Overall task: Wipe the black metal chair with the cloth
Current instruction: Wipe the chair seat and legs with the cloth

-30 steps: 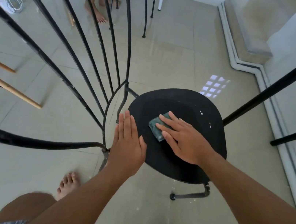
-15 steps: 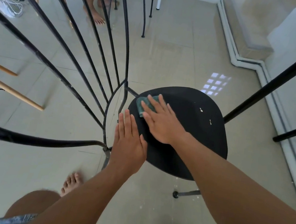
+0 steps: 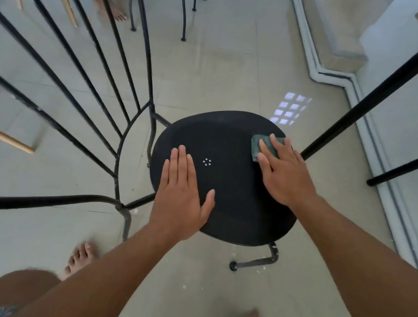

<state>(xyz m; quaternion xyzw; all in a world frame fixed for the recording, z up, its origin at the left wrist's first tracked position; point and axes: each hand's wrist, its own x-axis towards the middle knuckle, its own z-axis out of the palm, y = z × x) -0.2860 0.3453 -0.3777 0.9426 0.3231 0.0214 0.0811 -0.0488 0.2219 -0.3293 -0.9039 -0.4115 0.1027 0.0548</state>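
At the left, the thin backrest rods (image 3: 82, 90) of the black metal chair (image 3: 237, 141) are seen fanning out from the seat's left side, above the pale tiled floor (image 3: 229, 66). The left hand (image 3: 180, 195) is laid flat on the left part of the round seat, its fingers straight and held together, the thumb spread to the side. Just right of its fingertips a small ring of white dots (image 3: 206, 161) is marked on the seat. At the seat's far right edge the green cloth (image 3: 257, 145) is pressed down under the right hand (image 3: 281, 174), whose fingers are straight and slightly parted. A black table leg (image 3: 368, 100) is seen just beyond.
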